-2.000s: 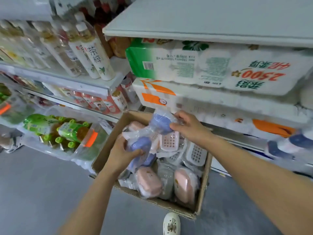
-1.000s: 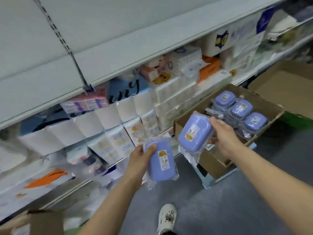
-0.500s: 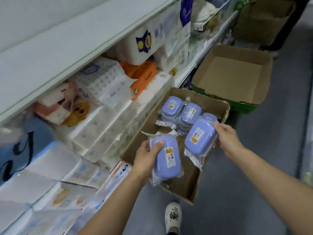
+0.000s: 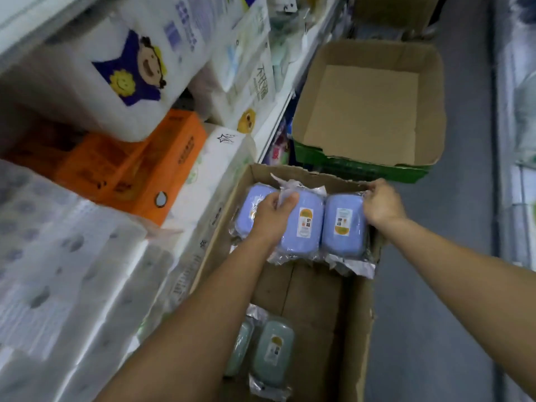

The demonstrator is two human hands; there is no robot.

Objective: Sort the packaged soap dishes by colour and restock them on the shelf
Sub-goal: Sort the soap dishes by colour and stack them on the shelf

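A long cardboard box [image 4: 356, 309] lies on the floor beside the shelf. At its far end three blue packaged soap dishes lie side by side. My left hand [image 4: 272, 217] grips the middle blue dish [image 4: 304, 224], partly covering the left blue dish [image 4: 249, 207]. My right hand [image 4: 381, 203] holds the far right edge of the right blue dish [image 4: 342, 224] against the box wall. Two grey-green packaged soap dishes [image 4: 272, 352] lie at the near end of the box.
An empty cardboard box with a green base [image 4: 371, 111] stands just beyond. Shelves on the left hold toilet paper packs [image 4: 58, 256], an orange tissue pack [image 4: 139, 166] and white tissue packs. Grey aisle floor [image 4: 452, 285] runs to the right.
I turned from the mixed box to this one carrying a blue dish in each hand. Both dishes now lie lowered in the box beside the other blue ones.
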